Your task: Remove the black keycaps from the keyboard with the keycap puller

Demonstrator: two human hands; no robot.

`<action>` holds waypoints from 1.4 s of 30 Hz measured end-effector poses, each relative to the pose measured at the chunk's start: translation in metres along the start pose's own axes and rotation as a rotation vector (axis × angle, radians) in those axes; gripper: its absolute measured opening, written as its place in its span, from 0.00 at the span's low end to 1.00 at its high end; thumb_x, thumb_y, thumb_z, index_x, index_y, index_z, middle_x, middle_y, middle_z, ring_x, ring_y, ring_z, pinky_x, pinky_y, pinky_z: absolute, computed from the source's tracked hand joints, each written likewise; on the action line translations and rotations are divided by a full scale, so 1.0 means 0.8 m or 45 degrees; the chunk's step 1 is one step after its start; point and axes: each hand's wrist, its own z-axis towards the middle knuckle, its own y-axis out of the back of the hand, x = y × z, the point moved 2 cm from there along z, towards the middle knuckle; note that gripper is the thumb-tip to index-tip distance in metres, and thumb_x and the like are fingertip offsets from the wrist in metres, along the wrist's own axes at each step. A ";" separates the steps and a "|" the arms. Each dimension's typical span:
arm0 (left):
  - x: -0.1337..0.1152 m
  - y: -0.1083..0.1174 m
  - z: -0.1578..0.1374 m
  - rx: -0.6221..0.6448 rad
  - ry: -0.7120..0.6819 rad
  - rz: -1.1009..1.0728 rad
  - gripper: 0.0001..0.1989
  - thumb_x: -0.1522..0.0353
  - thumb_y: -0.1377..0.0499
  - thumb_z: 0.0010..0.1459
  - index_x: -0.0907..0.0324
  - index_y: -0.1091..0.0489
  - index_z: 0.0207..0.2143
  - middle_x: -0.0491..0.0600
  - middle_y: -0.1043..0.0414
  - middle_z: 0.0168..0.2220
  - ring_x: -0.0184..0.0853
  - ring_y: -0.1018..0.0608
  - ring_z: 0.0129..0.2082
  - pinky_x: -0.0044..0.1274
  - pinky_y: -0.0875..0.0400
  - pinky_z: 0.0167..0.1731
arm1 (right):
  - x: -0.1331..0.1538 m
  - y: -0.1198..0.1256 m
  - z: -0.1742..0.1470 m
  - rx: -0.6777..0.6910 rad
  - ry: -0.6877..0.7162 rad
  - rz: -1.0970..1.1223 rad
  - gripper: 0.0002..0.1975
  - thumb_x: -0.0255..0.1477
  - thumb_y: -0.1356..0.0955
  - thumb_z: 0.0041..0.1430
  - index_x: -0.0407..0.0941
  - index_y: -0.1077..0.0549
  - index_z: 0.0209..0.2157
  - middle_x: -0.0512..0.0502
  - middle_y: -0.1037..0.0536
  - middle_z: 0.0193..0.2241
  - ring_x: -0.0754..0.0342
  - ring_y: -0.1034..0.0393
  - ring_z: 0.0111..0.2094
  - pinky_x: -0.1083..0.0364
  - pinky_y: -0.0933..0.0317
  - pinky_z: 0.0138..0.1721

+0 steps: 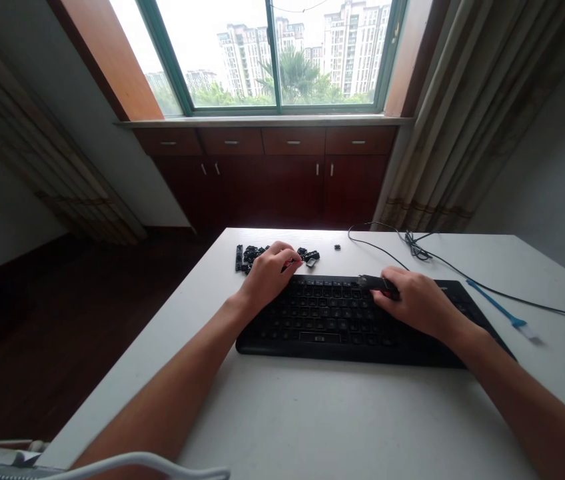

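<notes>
A black keyboard lies on the white table, many of its keys showing as bare square sockets. My right hand is closed around a short black brush-like tool, whose greyish tip points left over the keyboard's upper rows. At the keyboard's upper left edge, my left hand has thumb and fingertips pinched together; anything between them is too small to make out. Just beyond that hand lies a pile of loose black keycaps, partly hidden by it. One single keycap sits apart to the right.
To the right of the keyboard rests a blue brush with white bristles. A thin black cable with a bundled loop runs across the table's far right. A white curved tube crosses the lower left, near my left forearm.
</notes>
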 end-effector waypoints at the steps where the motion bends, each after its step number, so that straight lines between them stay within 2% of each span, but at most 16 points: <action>1: -0.002 0.000 0.000 -0.003 -0.019 0.019 0.08 0.66 0.42 0.68 0.58 0.24 0.39 0.50 0.26 0.44 0.36 0.21 0.42 0.32 0.23 0.46 | 0.000 0.000 0.000 -0.009 -0.015 0.009 0.08 0.35 0.32 0.62 0.46 0.32 0.31 0.47 0.25 0.27 0.53 0.34 0.25 0.54 0.45 0.26; 5: -0.025 -0.002 -0.001 -0.005 -0.114 0.000 0.08 0.67 0.42 0.69 0.59 0.25 0.45 0.53 0.26 0.47 0.40 0.23 0.49 0.37 0.25 0.51 | 0.004 0.001 0.002 -0.084 -0.072 0.126 0.12 0.37 0.32 0.63 0.47 0.35 0.29 0.49 0.28 0.25 0.54 0.37 0.23 0.54 0.45 0.27; 10: -0.077 -0.011 -0.010 0.171 -0.262 -0.230 0.15 0.62 0.41 0.69 0.57 0.30 0.54 0.53 0.25 0.50 0.37 0.20 0.46 0.31 0.22 0.46 | 0.025 0.000 0.002 -0.229 -0.097 0.396 0.18 0.39 0.31 0.63 0.47 0.38 0.25 0.54 0.35 0.19 0.56 0.42 0.21 0.55 0.46 0.24; 14: -0.104 -0.017 -0.017 0.206 -0.309 -0.297 0.17 0.60 0.38 0.66 0.57 0.31 0.53 0.51 0.22 0.47 0.37 0.19 0.43 0.29 0.22 0.43 | 0.048 -0.003 -0.002 -0.234 -0.055 0.534 0.15 0.35 0.30 0.61 0.47 0.36 0.25 0.54 0.35 0.19 0.57 0.43 0.21 0.56 0.47 0.23; 18: -0.110 -0.017 -0.020 0.174 -0.329 -0.323 0.09 0.64 0.39 0.67 0.58 0.28 0.47 0.51 0.21 0.44 0.37 0.19 0.43 0.28 0.22 0.44 | 0.060 -0.007 -0.005 -0.194 0.047 0.599 0.07 0.30 0.29 0.59 0.46 0.31 0.30 0.53 0.29 0.24 0.56 0.39 0.24 0.56 0.43 0.27; 21: -0.107 -0.015 -0.019 0.185 -0.350 -0.316 0.07 0.66 0.42 0.69 0.58 0.28 0.47 0.51 0.22 0.44 0.36 0.19 0.43 0.27 0.23 0.44 | 0.059 -0.010 -0.006 -0.194 0.025 0.624 0.07 0.30 0.30 0.60 0.46 0.31 0.31 0.54 0.29 0.24 0.56 0.38 0.24 0.56 0.43 0.28; 24: -0.092 -0.010 -0.013 0.167 -0.303 -0.230 0.09 0.67 0.43 0.69 0.58 0.28 0.49 0.51 0.22 0.47 0.37 0.20 0.45 0.29 0.23 0.45 | 0.055 -0.011 -0.006 -0.216 -0.056 0.655 0.11 0.33 0.31 0.64 0.47 0.34 0.28 0.55 0.34 0.21 0.57 0.41 0.22 0.56 0.45 0.26; 29: -0.039 0.004 -0.002 0.062 -0.049 0.090 0.10 0.64 0.41 0.67 0.58 0.25 0.46 0.52 0.22 0.47 0.42 0.21 0.47 0.38 0.26 0.50 | 0.052 -0.008 -0.005 -0.279 -0.177 0.754 0.16 0.39 0.33 0.67 0.47 0.35 0.28 0.55 0.36 0.20 0.57 0.43 0.21 0.55 0.47 0.24; 34: 0.003 0.006 -0.003 0.128 0.096 0.264 0.13 0.59 0.40 0.66 0.58 0.22 0.41 0.53 0.23 0.47 0.46 0.23 0.48 0.43 0.30 0.52 | 0.048 -0.003 -0.005 -0.422 -0.295 0.846 0.17 0.42 0.32 0.66 0.45 0.29 0.29 0.54 0.34 0.20 0.58 0.43 0.21 0.55 0.47 0.24; 38: 0.010 0.002 -0.006 0.161 0.104 0.282 0.15 0.57 0.42 0.67 0.57 0.21 0.41 0.52 0.23 0.48 0.45 0.23 0.48 0.42 0.31 0.53 | 0.044 -0.006 -0.004 -0.439 -0.386 1.127 0.19 0.44 0.32 0.66 0.45 0.29 0.27 0.51 0.31 0.22 0.57 0.40 0.22 0.55 0.46 0.25; 42: -0.002 0.002 -0.004 0.124 0.067 0.262 0.15 0.57 0.42 0.68 0.57 0.22 0.43 0.52 0.24 0.48 0.44 0.24 0.49 0.41 0.31 0.53 | 0.042 -0.011 -0.001 -0.415 -0.389 1.518 0.19 0.42 0.31 0.66 0.45 0.32 0.25 0.50 0.30 0.23 0.58 0.42 0.22 0.55 0.48 0.24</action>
